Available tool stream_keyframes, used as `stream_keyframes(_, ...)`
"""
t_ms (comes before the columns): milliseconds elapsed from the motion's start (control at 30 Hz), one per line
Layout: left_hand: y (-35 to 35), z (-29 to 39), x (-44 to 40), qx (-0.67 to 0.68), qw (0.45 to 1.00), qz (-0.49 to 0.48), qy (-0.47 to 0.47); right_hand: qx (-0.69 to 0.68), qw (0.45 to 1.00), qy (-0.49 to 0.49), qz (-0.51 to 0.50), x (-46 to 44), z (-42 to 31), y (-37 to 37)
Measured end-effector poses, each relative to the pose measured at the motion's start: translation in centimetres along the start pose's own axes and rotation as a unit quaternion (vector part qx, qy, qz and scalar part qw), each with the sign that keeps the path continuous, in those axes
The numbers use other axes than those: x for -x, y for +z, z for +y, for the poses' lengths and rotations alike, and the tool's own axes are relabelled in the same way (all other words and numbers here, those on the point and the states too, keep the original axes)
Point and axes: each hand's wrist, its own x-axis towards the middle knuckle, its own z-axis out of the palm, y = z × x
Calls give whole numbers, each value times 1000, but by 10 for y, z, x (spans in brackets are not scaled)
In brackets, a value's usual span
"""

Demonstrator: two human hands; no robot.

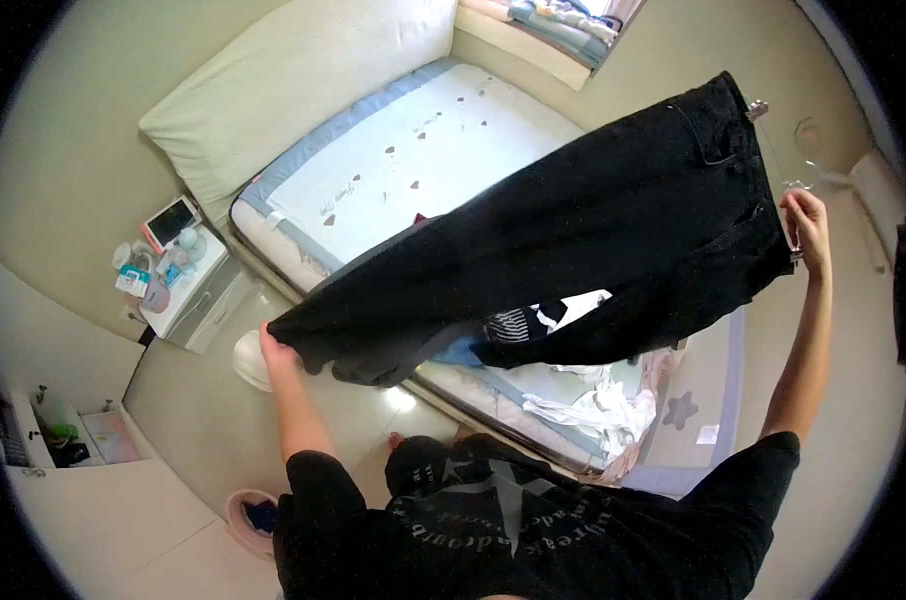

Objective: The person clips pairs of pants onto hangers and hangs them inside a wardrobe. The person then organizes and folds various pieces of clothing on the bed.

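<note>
Trousers (573, 230) stretch above the bed (523, 115) in the head view, the left hand (279, 350) pinching one leg (373, 295) at its end, the right hand (809, 230) gripping the hanger (798, 186) at their waist. Strong pulling could make them slip from the clips (757, 110); a loosened left grip could let this leg drop onto the clothes (613, 410) below.

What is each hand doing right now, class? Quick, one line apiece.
Left hand: closed, holding the black trousers by a leg end.
Right hand: closed, holding the clip hanger at the waistband.
</note>
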Motion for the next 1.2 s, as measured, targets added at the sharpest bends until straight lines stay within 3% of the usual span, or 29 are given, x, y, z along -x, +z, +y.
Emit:
stream_keyframes(67, 18, 7, 27, -28, 998, 48, -16, -11, 1000, -1, -29, -2, 4, 14)
stream_keyframes(200, -23, 6, -14, -97, 982, 159, 18, -45, 997, 8, -61, -7, 8, 29)
stream_keyframes(300, -14, -2, 10, -106, 977, 183, 2, -60, 994, 25, -91, -4, -6, 40)
stream_keyframes(400, -21, -2, 16, -51, 986, 132, -91, -57, 993, 33, -99, 4, -26, 51)
stream_keyframes(600, 1, 4, 27, -294, 932, 212, 17, -69, 992, 56, -94, 24, -89, 77)
stream_keyframes(700, 34, -15, 20, -399, 908, 89, 89, -108, 982, 79, -133, 32, -121, 101)
stream_keyframes(767, 110, -35, 72, -356, 921, -127, 90, -158, 964, 118, -177, 31, -142, 123)
stream_keyframes(833, 187, -57, 135, -351, 899, -243, 96, -225, 933, 121, -256, 31, -157, 147)
stream_keyframes(967, 277, -75, 242, -400, 768, -493, 85, -323, 864, 135, -361, 30, -188, 190)
stream_keyframes(1000, 291, -75, 260, -391, 704, -584, 99, -325, 864, 126, -363, 30, -197, 197)
stream_keyframes(1033, 301, -75, 285, -398, 707, -583, 44, -350, 850, 118, -376, 26, -201, 205)
stream_keyframes(1100, 327, -76, 323, -344, 679, -648, 36, -380, 835, 113, -382, 22, -218, 217)
stream_keyframes(1200, 369, -81, 367, -239, 753, -610, 64, -426, 792, 40, -436, 14, -236, 231)
